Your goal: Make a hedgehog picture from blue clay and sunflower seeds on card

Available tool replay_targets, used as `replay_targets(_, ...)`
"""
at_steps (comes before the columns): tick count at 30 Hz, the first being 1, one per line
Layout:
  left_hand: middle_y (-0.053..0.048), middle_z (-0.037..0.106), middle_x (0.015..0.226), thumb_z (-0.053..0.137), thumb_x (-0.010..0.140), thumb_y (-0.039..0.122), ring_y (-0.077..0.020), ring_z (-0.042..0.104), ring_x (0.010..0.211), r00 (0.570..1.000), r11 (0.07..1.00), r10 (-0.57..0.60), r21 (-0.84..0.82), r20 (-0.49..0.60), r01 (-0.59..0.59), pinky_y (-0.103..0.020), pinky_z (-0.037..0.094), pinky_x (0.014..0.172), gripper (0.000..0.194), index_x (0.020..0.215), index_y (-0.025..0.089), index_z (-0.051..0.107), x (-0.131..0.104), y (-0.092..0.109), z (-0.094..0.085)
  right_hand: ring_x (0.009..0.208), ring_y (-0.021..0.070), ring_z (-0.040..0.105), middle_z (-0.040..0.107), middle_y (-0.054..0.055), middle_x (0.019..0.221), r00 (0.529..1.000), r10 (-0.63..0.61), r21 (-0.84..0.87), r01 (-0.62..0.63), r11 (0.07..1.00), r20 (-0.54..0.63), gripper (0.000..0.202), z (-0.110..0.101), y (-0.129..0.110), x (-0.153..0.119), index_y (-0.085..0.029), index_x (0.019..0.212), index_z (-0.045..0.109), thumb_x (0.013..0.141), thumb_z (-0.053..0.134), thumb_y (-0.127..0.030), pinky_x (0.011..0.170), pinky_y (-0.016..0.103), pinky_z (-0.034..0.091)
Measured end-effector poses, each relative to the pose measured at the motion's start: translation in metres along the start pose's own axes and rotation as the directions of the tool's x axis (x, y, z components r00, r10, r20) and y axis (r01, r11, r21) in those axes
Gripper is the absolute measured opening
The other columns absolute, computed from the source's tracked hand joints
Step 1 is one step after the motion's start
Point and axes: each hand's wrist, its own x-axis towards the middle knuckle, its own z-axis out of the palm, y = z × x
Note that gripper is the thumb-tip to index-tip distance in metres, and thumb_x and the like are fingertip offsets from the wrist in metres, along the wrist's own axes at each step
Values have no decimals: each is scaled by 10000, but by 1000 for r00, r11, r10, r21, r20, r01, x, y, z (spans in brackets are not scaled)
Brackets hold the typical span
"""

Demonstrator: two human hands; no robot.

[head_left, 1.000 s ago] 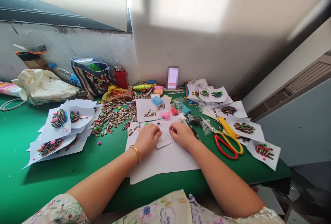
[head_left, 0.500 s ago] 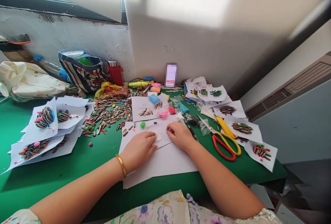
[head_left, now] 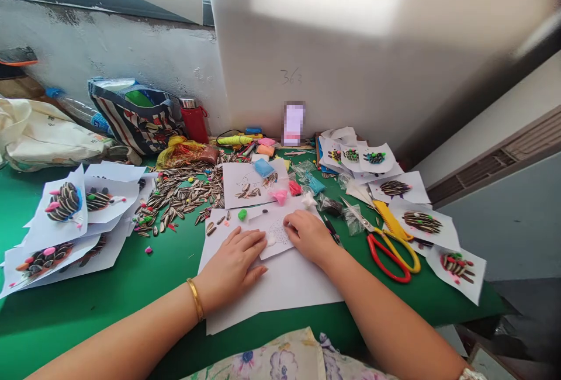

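Between both hands (head_left: 265, 251), small drawn paper (head_left: 277, 238), fingers touching it.

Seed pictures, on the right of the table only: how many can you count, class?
7. Back row: first picture, second picture, third picture. Fourth picture before them, fifth picture nearer, sixth picture nearest; seventh picture mostly covered beneath the fifth. Others may be hidden.

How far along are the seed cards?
Looks done: seed-decorated cards at left, more cards at right; can't count them all. In hand: small drawn sheet, with the left hand spread at its left side, right hand at its right. Seemingly left: its seeds, none visible on the drawing; loose seeds and green lump lie beyond.
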Motion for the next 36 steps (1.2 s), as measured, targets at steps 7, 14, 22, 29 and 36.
replay_targets(7,-97,525,1437,552,938,397,-282,465,1339,1000,999,-7,-43,11,7,-560,240,1195,461,1381,272,545,3,-1,-5,847,185,554,615,28,860,1000,4,1,-4,1000,9,71,0,-1,1,-207,914,615,911,570,-151,780,290,393)
replay_targets(14,-115,537,1419,542,939,430,-288,482,1323,1000,997,-22,-79,5,23,-563,232,1199,487,1387,241,540,3,-2,-5,848,184,559,615,26,849,1000,7,3,-7,1000,19,73,-2,-2,2,-212,910,611,916,566,-154,781,286,391)
replay_targets(22,-93,544,1396,544,936,402,-276,472,1323,1000,998,-20,-53,-12,20,-551,202,1208,476,1396,280,525,4,2,-2,841,185,555,618,29,850,1000,6,-5,-6,1000,14,75,0,-2,2,-212,904,611,915,563,-156,779,289,391)
replay_targets(29,-100,572,1360,512,953,380,-272,506,1283,998,996,-56,-78,-30,53,-539,241,1196,424,1352,247,564,7,2,-3,835,180,551,616,24,851,1000,4,6,-4,1000,14,73,-1,-2,2,-209,913,609,915,563,-154,771,286,387)
replay_targets(36,-101,559,1356,531,935,408,-285,484,1287,999,999,-31,-37,-25,30,-554,221,1193,479,1392,262,525,6,4,-1,844,182,551,620,25,860,1000,8,16,-8,1000,14,75,0,-1,1,-216,918,606,915,562,-155,775,288,385)
